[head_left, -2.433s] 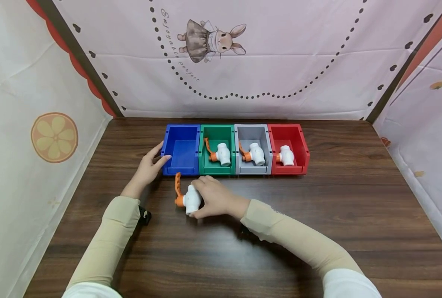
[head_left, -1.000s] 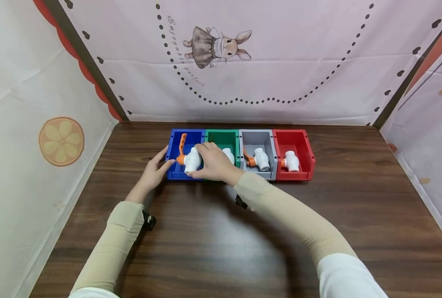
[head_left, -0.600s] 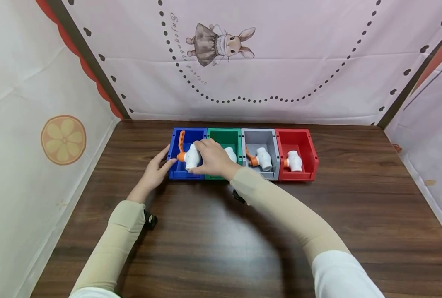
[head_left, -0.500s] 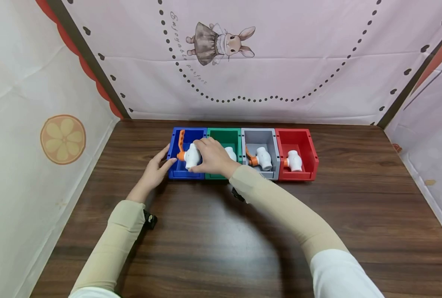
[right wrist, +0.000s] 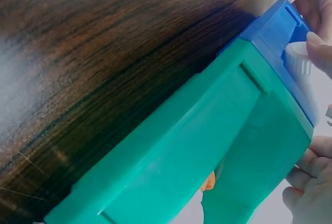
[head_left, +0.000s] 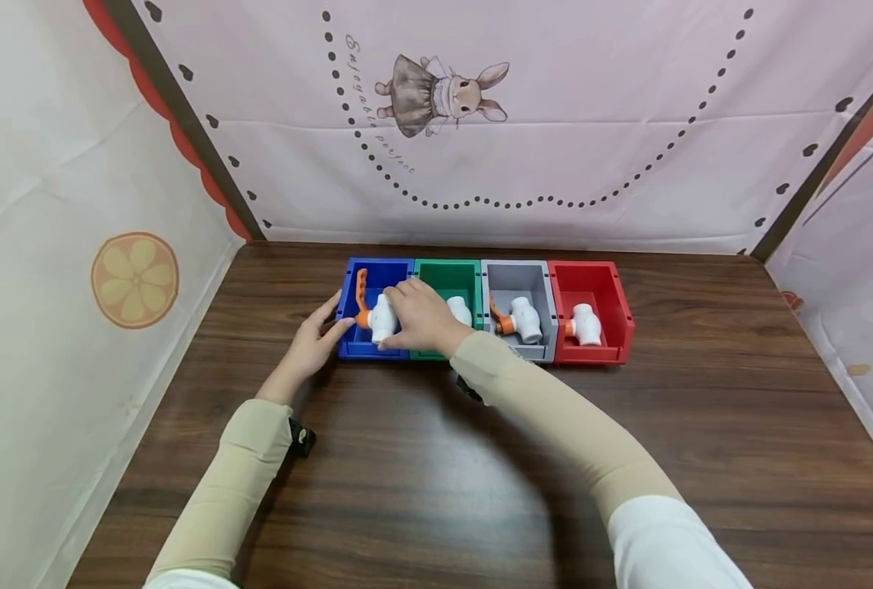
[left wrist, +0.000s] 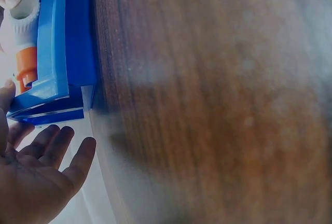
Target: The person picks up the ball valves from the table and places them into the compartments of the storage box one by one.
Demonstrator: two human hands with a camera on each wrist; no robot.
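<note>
In the head view, my right hand [head_left: 429,319] holds a white ball valve [head_left: 383,321] by its body, inside the blue bin [head_left: 373,355]. The valve's orange lever [head_left: 361,288] points to the back of the bin. My left hand [head_left: 311,343] grips the bin's left wall, thumb on the rim and fingers outside. In the left wrist view, an open end of the valve [left wrist: 26,22] shows above the front lip. The right wrist view has the front of the green bin [right wrist: 181,136] close up. My right arm partly covers the green bin.
Joined to the blue bin in a row are the green bin, a grey bin [head_left: 519,276] and a red bin [head_left: 587,280]. Each contains a similar valve: one in green [head_left: 460,309], one in grey [head_left: 528,321], one in red [head_left: 587,325]. Printed cloth [head_left: 591,82] hangs behind the wooden table [head_left: 407,491].
My right hand has carried the valve from the table in front of the bins forward into the blue bin. During the last half second both hands stay nearly still; the head view shifts slightly.
</note>
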